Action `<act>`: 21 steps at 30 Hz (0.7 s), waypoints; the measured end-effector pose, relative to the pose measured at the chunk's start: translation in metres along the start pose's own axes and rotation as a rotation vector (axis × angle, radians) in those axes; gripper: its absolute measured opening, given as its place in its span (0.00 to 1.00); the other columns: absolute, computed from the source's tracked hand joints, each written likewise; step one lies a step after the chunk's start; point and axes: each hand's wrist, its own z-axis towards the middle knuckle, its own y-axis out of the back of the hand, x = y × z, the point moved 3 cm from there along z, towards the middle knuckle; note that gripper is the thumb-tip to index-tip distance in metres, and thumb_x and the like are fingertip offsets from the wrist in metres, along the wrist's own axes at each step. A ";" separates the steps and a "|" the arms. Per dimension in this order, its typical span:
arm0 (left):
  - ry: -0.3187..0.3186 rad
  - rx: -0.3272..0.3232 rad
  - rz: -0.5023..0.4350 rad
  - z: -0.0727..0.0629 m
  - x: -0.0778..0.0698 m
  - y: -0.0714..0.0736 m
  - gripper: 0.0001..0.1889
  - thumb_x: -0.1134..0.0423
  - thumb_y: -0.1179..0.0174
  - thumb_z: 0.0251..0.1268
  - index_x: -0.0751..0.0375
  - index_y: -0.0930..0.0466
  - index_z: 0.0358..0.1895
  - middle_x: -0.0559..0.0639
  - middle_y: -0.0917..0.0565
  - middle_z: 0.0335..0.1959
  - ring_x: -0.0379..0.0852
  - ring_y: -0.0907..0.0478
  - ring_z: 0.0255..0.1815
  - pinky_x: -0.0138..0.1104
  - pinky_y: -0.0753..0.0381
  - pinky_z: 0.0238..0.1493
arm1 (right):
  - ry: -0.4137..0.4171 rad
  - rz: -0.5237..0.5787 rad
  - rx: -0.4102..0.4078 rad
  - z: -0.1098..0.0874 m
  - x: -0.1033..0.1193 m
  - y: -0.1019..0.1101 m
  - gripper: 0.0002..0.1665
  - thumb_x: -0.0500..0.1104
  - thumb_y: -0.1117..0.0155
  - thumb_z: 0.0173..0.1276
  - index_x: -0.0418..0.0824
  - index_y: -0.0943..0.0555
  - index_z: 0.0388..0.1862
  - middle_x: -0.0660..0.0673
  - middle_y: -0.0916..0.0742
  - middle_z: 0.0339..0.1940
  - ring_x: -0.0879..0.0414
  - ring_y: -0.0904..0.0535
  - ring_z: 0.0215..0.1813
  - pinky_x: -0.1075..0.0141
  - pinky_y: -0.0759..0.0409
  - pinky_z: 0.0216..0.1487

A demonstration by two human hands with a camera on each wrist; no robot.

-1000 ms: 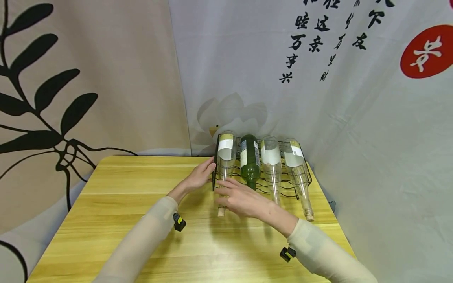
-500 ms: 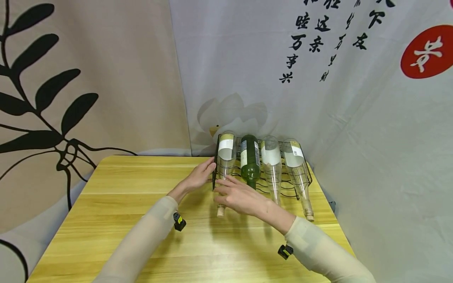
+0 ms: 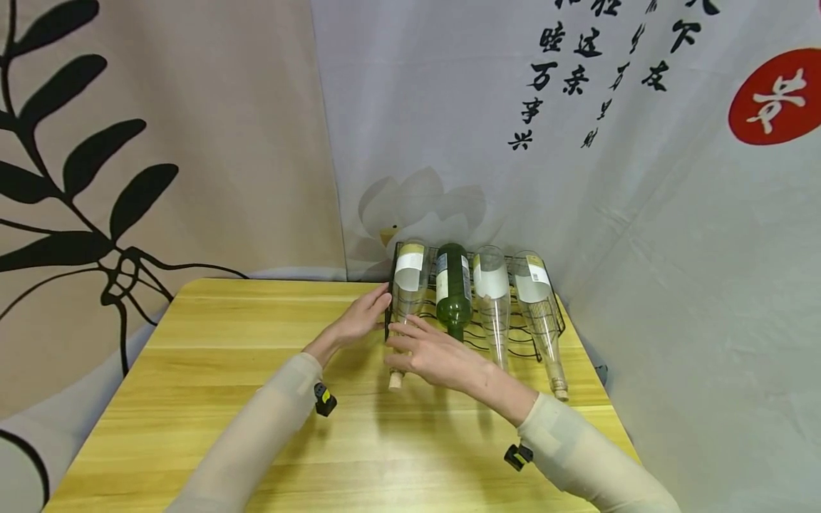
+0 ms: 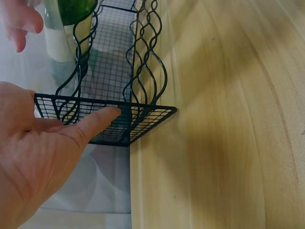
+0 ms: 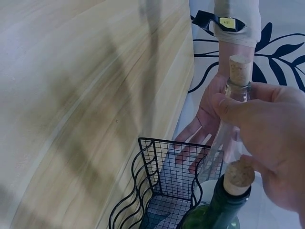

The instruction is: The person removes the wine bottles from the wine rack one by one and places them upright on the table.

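A black wire bottle rack point(image 3: 562, 322) stands at the table's back edge with several corked bottles lying on it, necks toward me. My right hand point(image 3: 442, 358) pinches the neck of the leftmost clear glass bottle point(image 3: 409, 281), just below its cork point(image 5: 239, 69) in the right wrist view. Against the rack's left end rests my left hand point(image 3: 355, 320), its thumb point(image 4: 101, 121) along the mesh panel and its fingers spread over the outside. Beside the held bottle is a green wine bottle point(image 3: 453, 285), its cork point(image 5: 239, 176) close under my right hand.
Two more clear bottles, one in the middle point(image 3: 492, 285) and one at the right point(image 3: 534, 285), lie on the rack with their necks jutting past its front. A wooden table point(image 3: 269, 420) spreads toward me. Printed cloth curtains point(image 3: 256, 142) hang close behind the rack.
The corked end of the leftmost clear bottle has shifted slightly left and back, with my right hand moving along with it. My left hand stays at the rack's end.
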 end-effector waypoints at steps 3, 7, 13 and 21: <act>0.000 0.000 -0.005 0.000 -0.001 0.000 0.36 0.49 0.65 1.00 0.62 0.61 0.96 0.68 0.48 0.95 0.73 0.43 0.93 0.68 0.23 0.81 | 0.014 -0.011 -0.033 -0.001 0.001 0.002 0.28 0.36 0.19 0.69 0.55 0.09 0.67 0.45 0.10 0.74 0.43 0.21 0.85 0.43 0.32 0.92; -0.001 0.002 0.008 0.000 -0.001 0.001 0.36 0.50 0.65 1.00 0.63 0.61 0.95 0.68 0.50 0.95 0.74 0.44 0.93 0.69 0.23 0.81 | 0.031 -0.029 -0.078 -0.003 0.002 0.002 0.29 0.37 0.17 0.67 0.53 0.09 0.66 0.45 0.09 0.73 0.43 0.19 0.83 0.43 0.30 0.91; -0.006 0.001 0.029 -0.002 -0.001 0.001 0.35 0.49 0.65 1.00 0.60 0.59 0.96 0.68 0.48 0.95 0.73 0.42 0.92 0.67 0.21 0.79 | 0.041 -0.015 -0.148 -0.005 0.002 0.006 0.29 0.35 0.15 0.64 0.52 0.09 0.64 0.45 0.08 0.70 0.43 0.16 0.80 0.43 0.27 0.89; -0.007 0.001 0.044 -0.003 -0.002 0.001 0.36 0.48 0.65 1.00 0.61 0.60 0.96 0.68 0.49 0.95 0.74 0.41 0.92 0.66 0.20 0.79 | 0.022 0.080 -0.218 -0.006 -0.006 0.014 0.24 0.35 0.18 0.69 0.49 0.09 0.62 0.46 0.07 0.68 0.43 0.15 0.78 0.44 0.24 0.88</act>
